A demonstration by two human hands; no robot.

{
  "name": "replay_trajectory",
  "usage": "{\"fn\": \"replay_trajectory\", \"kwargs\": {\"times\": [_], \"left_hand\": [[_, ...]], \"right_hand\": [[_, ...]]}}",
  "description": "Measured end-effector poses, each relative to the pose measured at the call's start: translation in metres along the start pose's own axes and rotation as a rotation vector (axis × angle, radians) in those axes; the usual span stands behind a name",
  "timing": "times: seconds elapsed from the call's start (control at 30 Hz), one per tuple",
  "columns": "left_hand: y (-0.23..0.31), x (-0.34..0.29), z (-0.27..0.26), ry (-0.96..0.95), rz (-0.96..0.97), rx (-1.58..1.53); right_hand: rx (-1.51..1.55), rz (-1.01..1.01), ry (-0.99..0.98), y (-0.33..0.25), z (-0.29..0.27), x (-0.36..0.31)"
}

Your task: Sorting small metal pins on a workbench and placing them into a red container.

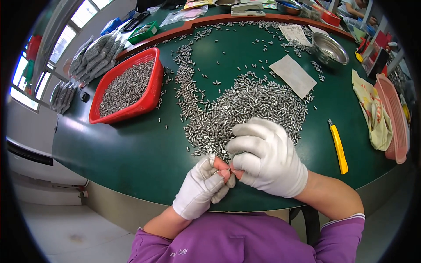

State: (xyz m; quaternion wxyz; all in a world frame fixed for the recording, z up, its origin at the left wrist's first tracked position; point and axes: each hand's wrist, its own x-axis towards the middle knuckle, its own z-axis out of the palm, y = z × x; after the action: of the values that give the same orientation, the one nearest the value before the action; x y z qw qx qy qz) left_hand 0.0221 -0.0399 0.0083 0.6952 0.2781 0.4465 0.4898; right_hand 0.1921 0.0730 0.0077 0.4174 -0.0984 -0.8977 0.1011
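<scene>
My left hand [204, 186], in a white glove with bare thumb and fingertip, pinches near the table's front edge. Against it presses my right hand [267, 160], also white-gloved, its thumb and forefinger closed at the same spot. Between the fingertips is a small metal part [230, 169], mostly covered, so its exact kind cannot be made out. Just beyond both hands spreads a large heap of small silvery cylindrical metal parts [250, 101] on the green table [149, 162]. Both hands are at the heap's near edge.
A red basket [158, 87] full of the same parts stands left. To the right lie a yellow utility knife [337, 147], a cloth bag [372, 116] and a pink basket [390, 114]. A paper sheet [293, 76] and steel bowl [329, 49] lie beyond. Another person [353, 11] sits far right.
</scene>
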Motion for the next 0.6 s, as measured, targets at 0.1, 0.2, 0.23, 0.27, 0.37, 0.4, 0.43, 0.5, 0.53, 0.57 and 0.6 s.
{"fn": "replay_trajectory", "kwargs": {"times": [0.1,0.2,0.23,0.27,0.37,0.4,0.43,0.5,0.53,0.57,0.6], "left_hand": [[0.000,0.000,0.000,0.015,-0.004,0.025],[0.001,0.001,-0.001,-0.012,0.008,0.002],[0.001,0.002,-0.002,-0.013,0.009,0.003],[0.000,0.002,-0.003,-0.027,0.013,0.002],[0.001,0.001,-0.004,-0.038,0.018,-0.003],[0.001,0.001,-0.003,-0.038,0.019,-0.009],[0.000,0.001,-0.004,-0.038,0.019,-0.008],[0.000,0.002,-0.005,-0.056,0.024,-0.022],[0.001,0.002,-0.005,-0.057,0.024,-0.022],[0.001,0.001,-0.004,-0.053,0.030,-0.014],[0.001,0.001,-0.004,-0.048,0.035,-0.006]], "right_hand": [[-0.007,-0.016,-0.002,-0.003,-0.002,0.003],[-0.014,0.104,-0.015,-0.007,-0.008,0.005],[-0.073,0.145,0.014,-0.007,-0.012,0.004],[-0.102,0.203,0.024,-0.004,-0.017,0.003],[-0.335,0.303,0.069,0.011,-0.028,-0.003],[-0.417,0.331,0.021,0.016,-0.032,-0.003],[-0.477,0.394,0.050,0.017,-0.029,-0.003],[-0.564,0.453,0.074,0.021,-0.028,-0.003],[-0.564,0.454,0.074,0.022,-0.031,-0.004],[-0.449,0.398,-0.011,0.023,-0.037,-0.006],[-0.332,0.341,-0.095,0.024,-0.039,-0.007]]}}
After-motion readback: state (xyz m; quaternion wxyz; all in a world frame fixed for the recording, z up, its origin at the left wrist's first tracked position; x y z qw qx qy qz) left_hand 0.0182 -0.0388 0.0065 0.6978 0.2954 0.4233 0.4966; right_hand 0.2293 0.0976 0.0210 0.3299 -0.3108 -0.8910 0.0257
